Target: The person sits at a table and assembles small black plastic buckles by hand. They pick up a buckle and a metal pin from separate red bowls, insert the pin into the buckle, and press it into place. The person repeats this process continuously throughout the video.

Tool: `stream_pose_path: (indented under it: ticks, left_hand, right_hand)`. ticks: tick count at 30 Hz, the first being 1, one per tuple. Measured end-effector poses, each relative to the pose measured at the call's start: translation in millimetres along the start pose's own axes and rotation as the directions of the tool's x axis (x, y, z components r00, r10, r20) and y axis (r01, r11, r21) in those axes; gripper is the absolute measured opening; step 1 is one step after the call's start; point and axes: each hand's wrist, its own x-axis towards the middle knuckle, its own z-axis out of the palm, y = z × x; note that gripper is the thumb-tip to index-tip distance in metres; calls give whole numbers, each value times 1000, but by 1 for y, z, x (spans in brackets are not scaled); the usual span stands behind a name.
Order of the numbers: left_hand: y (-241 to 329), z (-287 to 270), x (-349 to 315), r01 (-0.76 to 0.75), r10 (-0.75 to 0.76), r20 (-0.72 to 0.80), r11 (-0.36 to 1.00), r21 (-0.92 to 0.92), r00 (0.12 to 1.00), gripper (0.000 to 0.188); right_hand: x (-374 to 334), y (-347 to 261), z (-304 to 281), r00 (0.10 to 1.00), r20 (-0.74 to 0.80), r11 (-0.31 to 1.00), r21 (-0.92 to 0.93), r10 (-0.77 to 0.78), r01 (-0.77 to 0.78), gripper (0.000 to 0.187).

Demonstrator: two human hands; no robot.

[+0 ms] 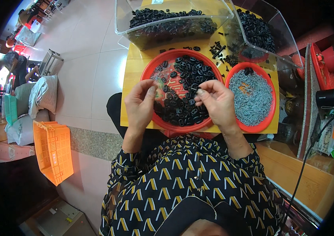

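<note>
Left hand (141,103) half-closed, pinch unclear. Right hand (216,101) pinches small thing, hidden by fingers. Black plastic pieces (182,88) in red tray (148,70): probably light, stiff, slippery; take by edges.

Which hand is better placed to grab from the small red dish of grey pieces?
Right, probably. The right hand hovers over the right edge of the big red bowl, right beside the small red dish of grey pieces. The left hand is at the bowl's far left rim.

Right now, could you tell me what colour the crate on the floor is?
Orange; the crate shows clearly in the head view.
</note>
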Motion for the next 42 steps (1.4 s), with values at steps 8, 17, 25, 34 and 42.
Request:
stream_pose_path:
  ticks: [8,17,25,34,42]
  left_hand:
    - [-8,7,23,-443,219,397,604,662,891,8]
    - [-12,35,17,-399,135,437,697,596,889,10]
    - [-12,20,23,-294,133,310,776,559,941,16]
    - [-4,3,27,-360,251,259,680,639,933,14]
    - [5,7,13,-412,84,517,717,562,852,19]
  right_hand:
    - [-5,6,-11,998,10,997,-43,58,-57,9]
    - [-5,7,-12,995,37,995,-43,89,-88,9]
    - [-4,5,-19,996,-3,995,-39,93,-93,11]
    - [-4,3,-17,995,30,994,-70,92,-89,11]
    - [-7,3,-17,992,45,991,-76,118,-114,11]
